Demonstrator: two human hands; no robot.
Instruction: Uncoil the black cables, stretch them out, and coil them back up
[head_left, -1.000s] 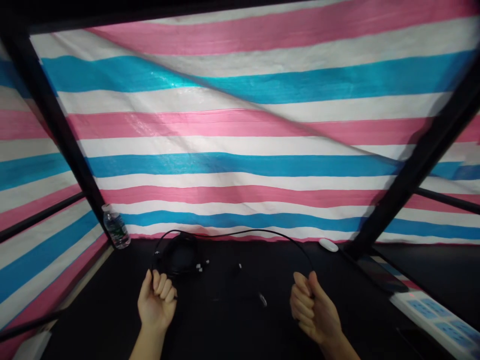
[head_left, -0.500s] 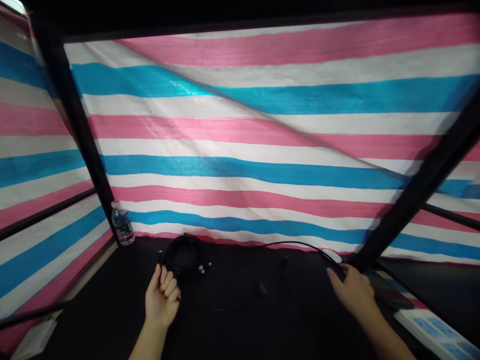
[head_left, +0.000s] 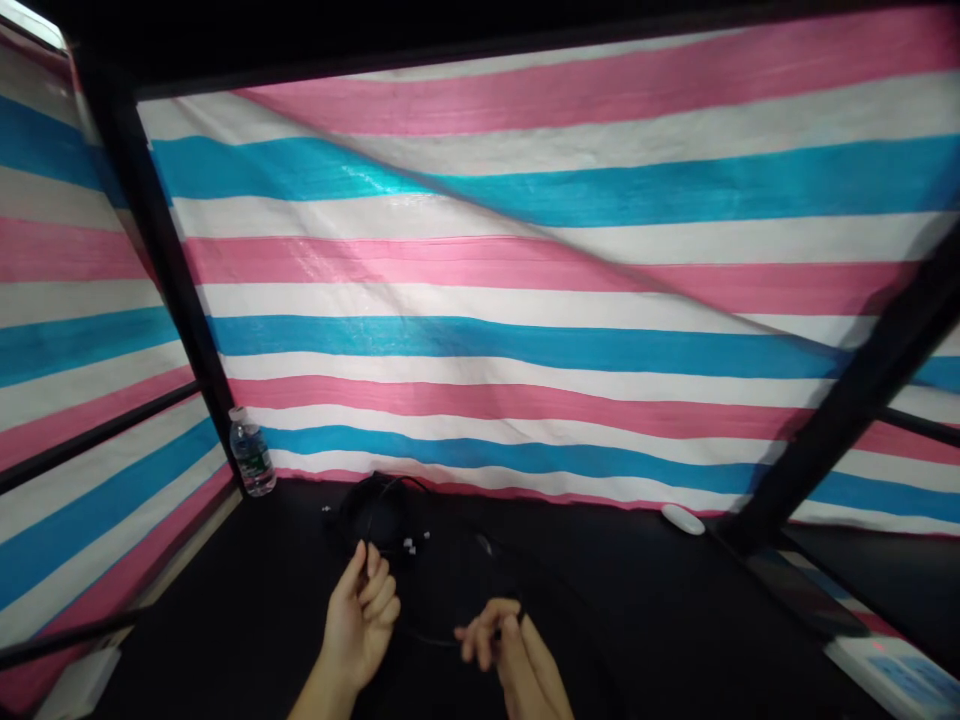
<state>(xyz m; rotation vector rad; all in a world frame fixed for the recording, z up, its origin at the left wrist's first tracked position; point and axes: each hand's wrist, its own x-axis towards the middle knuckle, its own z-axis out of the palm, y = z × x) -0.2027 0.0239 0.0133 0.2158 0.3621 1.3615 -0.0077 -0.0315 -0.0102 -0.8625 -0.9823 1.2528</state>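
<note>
My left hand (head_left: pixel 361 612) is closed, thumb and forefinger pinching a thin black cable (head_left: pixel 369 528) that rises and arcs to the right. Just behind it lies a coil of black cable (head_left: pixel 346 515) with small pale connectors (head_left: pixel 409 546) at its edge. Over to the right, my right hand (head_left: pixel 506 640) has curled fingers around a black cable, slightly blurred. A thin stretch of this cable (head_left: pixel 433 640) runs between the two hands. Against the black tabletop, much of the loose cable is hard to make out.
A clear water bottle (head_left: pixel 252 455) stands in the back left corner. At the back right lies a white computer mouse (head_left: pixel 682 519). A white device with blue panels (head_left: pixel 892 670) sits at the right edge. Striped sheeting (head_left: pixel 487 400) and black frame posts (head_left: pixel 795 460) enclose the table.
My right hand has come from the far right to the middle, close to my left hand, bringing cable with it. My left hand has shifted slightly right, still closed. The view has tilted a little.
</note>
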